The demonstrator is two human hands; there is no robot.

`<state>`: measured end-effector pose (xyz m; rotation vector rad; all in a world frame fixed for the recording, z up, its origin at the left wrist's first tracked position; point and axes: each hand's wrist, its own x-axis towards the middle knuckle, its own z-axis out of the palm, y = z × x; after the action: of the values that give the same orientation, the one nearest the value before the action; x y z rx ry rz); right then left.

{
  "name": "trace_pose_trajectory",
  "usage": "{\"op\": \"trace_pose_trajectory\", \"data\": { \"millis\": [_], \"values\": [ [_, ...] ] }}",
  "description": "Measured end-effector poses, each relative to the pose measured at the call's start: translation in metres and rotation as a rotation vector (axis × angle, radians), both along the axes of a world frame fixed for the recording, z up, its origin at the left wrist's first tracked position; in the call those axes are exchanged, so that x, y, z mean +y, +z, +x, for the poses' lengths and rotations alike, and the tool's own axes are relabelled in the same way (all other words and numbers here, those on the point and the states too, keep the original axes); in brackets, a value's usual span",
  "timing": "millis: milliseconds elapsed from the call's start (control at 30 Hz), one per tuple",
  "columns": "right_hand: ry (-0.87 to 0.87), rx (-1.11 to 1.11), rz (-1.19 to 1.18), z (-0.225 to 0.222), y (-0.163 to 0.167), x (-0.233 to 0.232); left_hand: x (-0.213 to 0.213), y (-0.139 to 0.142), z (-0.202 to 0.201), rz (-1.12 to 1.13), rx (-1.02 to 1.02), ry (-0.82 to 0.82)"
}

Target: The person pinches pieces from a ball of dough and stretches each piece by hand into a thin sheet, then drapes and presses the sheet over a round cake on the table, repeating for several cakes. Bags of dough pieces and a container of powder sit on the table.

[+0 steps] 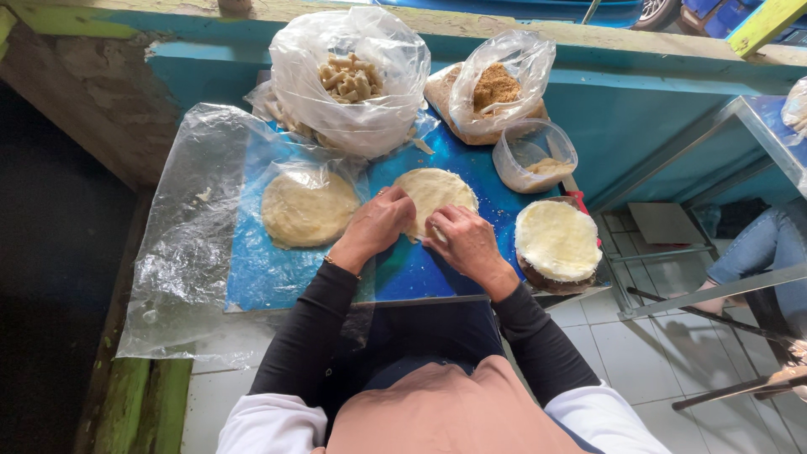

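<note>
Hands first: left hand (380, 224) and right hand (464, 242) both sit on the near edge of a thin round dough sheet (433, 197), fingers curled, each grip pinching it on the blue surface (277, 277). Left of that sheet lies a dough stack (308, 208) under plastic; right, a bowl-mounted stack (557, 242). Beyond it are a tub (534, 155) and two bags (349, 80).
</note>
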<state>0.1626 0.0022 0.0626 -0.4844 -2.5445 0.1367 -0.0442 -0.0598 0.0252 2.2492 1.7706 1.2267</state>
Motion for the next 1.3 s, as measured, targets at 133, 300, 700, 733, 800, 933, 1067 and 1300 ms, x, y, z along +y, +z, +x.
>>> {"op": "trace_pose_trajectory", "data": {
  "millis": [133,300,700,733,800,933,1067,1300],
  "values": [
    [0.013,-0.003,0.035,0.002,0.0,0.0,0.002,-0.006,-0.005,0.043,-0.071,0.058],
    [0.077,0.013,0.055,0.009,0.0,0.003,-0.002,-0.008,-0.01,0.039,-0.1,0.238],
    [-0.157,0.204,-0.385,0.006,-0.01,0.009,-0.007,0.007,-0.012,-0.44,-0.418,0.177],
    [-0.191,0.261,-0.461,0.005,-0.011,0.009,-0.006,0.008,-0.012,-0.585,-0.504,0.134],
    [-0.258,0.372,-0.614,0.002,-0.014,0.008,-0.003,0.006,-0.007,-0.697,-0.704,0.01],
    [-0.101,0.332,-0.335,0.003,-0.017,0.003,0.008,-0.002,-0.003,-0.801,-1.063,-0.023],
    [-0.091,0.263,-0.302,0.003,-0.015,0.003,0.008,-0.012,-0.005,-0.747,-1.037,-0.018],
    [-0.101,0.167,-0.366,-0.022,-0.01,0.007,0.007,-0.017,-0.008,-0.705,-0.979,-0.073]
  ]
}}
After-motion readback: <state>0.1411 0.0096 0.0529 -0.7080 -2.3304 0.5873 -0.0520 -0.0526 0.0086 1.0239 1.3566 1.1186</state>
